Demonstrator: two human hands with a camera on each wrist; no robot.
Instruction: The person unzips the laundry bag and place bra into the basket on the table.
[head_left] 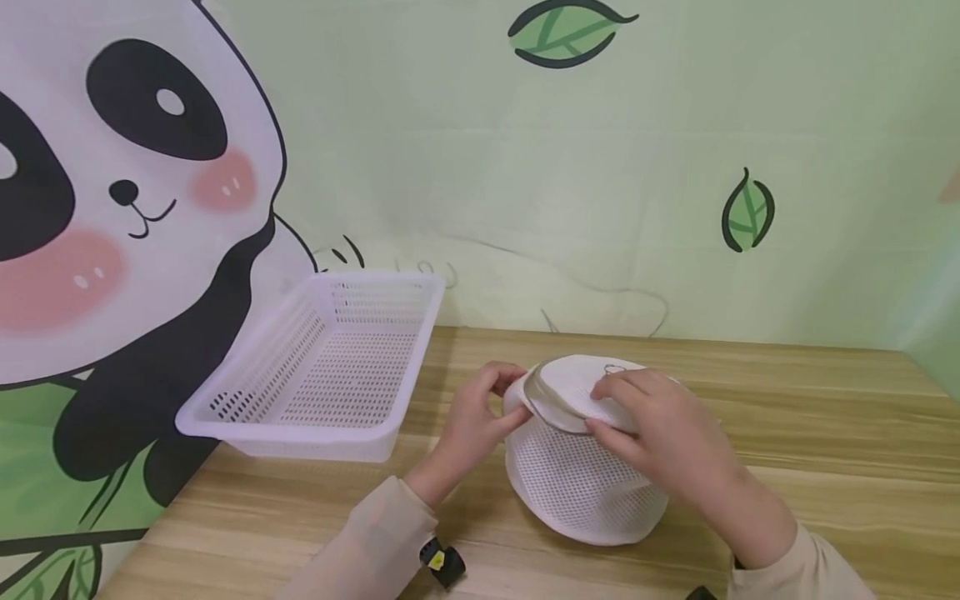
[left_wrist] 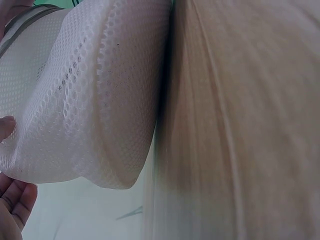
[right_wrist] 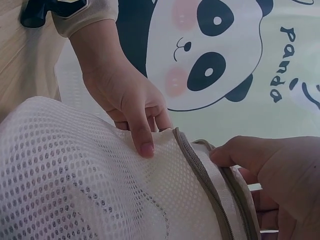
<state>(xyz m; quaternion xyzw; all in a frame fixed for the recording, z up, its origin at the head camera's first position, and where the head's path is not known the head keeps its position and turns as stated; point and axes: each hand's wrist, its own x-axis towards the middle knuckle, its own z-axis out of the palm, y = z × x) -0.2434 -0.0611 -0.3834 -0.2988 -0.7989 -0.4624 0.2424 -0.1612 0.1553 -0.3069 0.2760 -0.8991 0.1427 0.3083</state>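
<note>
A round white mesh laundry bag (head_left: 581,483) stands on the wooden table with its lid (head_left: 577,379) partly folded over at the top. My left hand (head_left: 476,417) pinches the bag's upper left side, thumb on the mesh and fingers behind. With thumb and fingers, my right hand (head_left: 671,429) holds the edge of the lid. A grey-beige zipper (right_wrist: 202,175) runs round the top between the two hands in the right wrist view. From the left wrist, the mesh wall (left_wrist: 110,95) fills much of the picture, sagging with soft folds.
A white perforated plastic basket (head_left: 393,429) stands left of the bag on the wooden table (head_left: 810,450). Behind the table hangs a pale green backdrop (head_left: 420,125) printed with a panda and leaves.
</note>
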